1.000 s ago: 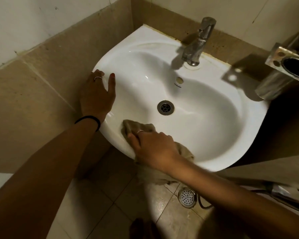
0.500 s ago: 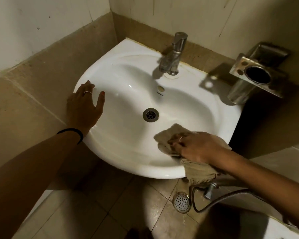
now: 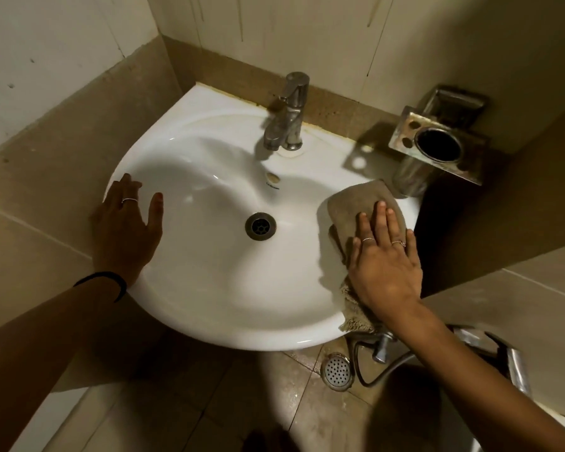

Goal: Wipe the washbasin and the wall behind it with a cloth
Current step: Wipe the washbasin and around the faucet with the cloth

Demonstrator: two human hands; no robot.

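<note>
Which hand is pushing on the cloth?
The right hand, lying flat on the brown cloth at the basin's right rim. The left hand rests on bare rim.

Dim corner, light pooled mid-frame. Pale streaked upper panels [image 3: 307,31], tan tile band [image 3: 62,132] below. Brown floor tiles [image 3: 229,402], round floor drain [image 3: 336,371] lower right. Steel holder [image 3: 437,143] upper right.
</note>
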